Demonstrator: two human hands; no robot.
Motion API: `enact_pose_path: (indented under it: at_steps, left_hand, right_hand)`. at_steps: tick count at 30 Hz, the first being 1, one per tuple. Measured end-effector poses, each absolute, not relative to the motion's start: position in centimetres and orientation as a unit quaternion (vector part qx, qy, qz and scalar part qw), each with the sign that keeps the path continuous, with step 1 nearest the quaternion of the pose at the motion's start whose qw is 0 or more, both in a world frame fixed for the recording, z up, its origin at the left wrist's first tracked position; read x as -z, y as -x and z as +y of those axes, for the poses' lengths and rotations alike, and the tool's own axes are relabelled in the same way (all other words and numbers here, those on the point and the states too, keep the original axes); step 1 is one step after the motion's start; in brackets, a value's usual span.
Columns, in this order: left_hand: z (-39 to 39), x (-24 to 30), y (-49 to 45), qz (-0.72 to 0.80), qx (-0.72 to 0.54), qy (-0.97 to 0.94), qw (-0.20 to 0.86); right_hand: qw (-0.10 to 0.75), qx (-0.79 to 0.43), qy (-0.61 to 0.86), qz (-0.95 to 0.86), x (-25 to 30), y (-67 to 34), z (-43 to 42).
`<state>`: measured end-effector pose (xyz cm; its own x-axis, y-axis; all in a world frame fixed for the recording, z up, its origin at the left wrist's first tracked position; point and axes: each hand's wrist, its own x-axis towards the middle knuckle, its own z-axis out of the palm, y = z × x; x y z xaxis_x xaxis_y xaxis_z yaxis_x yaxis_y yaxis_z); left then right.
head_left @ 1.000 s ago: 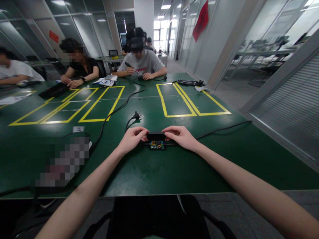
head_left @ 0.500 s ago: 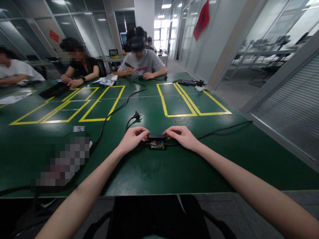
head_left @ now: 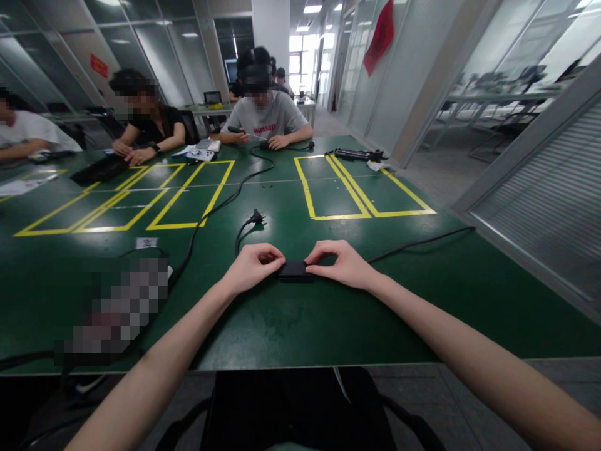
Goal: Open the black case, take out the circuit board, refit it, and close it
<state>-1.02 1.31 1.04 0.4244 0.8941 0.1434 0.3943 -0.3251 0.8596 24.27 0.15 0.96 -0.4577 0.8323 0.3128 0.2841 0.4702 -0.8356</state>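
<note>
On the green table in front of me lies a black power adapter (head_left: 295, 273), its cover now over the circuit board so the electronics are hidden. My left hand (head_left: 251, 268) pinches the cover's left edge with thumb and fingertips. At the opposite edge, the thumb and fingers of my right hand (head_left: 340, 266) are closed on the cover too. A black power cable (head_left: 422, 241) runs off to the right from behind my right hand. Beyond my left hand lies a plug (head_left: 256, 217) on a short curved cord.
A pixelated, blurred-out object (head_left: 122, 307) lies on the left, beside a small label (head_left: 147, 243). A long black cable (head_left: 225, 203) crosses the green table (head_left: 282, 338). Yellow tape (head_left: 342, 217) marks rectangles. Across the table, a person (head_left: 267, 116) holds a screwdriver (head_left: 237, 129); others sit at left.
The cover has come down and tilted flat over the open adapter, hiding the circuit board. Both hands moved slightly down with it and still pinch its ends.
</note>
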Motion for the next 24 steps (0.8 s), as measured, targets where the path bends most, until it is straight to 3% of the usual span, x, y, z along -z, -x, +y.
enact_pose_path:
  at_steps: [24]
  left_hand:
    - [0.3, -0.4, -0.1, 0.391, -0.227, -0.883, 0.125]
  right_hand:
    - [0.381, -0.249, 0.331, -0.827, 0.1, -23.4, -0.3]
